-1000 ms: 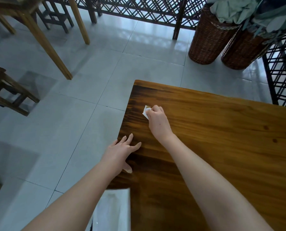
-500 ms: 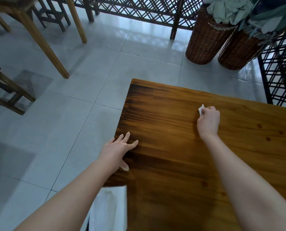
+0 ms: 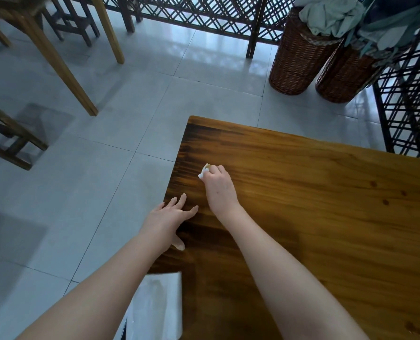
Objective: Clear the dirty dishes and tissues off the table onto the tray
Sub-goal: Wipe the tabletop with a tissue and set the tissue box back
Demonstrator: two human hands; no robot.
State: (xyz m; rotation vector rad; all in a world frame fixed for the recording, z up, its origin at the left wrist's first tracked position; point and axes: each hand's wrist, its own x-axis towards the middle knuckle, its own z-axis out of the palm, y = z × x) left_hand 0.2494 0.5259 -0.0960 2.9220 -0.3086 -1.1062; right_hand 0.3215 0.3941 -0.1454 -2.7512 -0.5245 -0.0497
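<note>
1. Head view, the grip. Our right hand (image 3: 218,187) has its fingers curled around a small crumpled white tissue (image 3: 203,171). Only a little of the paper shows, at the far left side of the fist, with a brownish stain on its top. The tissue seems to touch the brown varnished wooden table (image 3: 326,217), near the table's left edge.

2. Our left hand (image 3: 172,217) lies flat on that same edge with straight, spread fingers. It holds nothing.

3. The relation that matters. We recognise no tray for certain. A pale glossy flat thing (image 3: 160,307) lies at the bottom of the view, just beside the table's left edge and partly behind our left forearm. We cannot tell if it is the tray.
   - If it is, it lies toward us and a little to the left of the grip.
   - The left hand is nearer to it, but the right hand has the tissue.
   - The tissue is a ball, so we see no long axis.

4. Materials.
   - The table top is smooth, with dark grain streaks and some knots at the right. We see no dishes on it.
   - The tissue is thin soft paper, so we judge it will crush easily.
   - Beyond the table are glossy pale floor tiles (image 3: 204,77) and two brown woven wicker baskets (image 3: 299,52) with greenish cloth inside.
</note>
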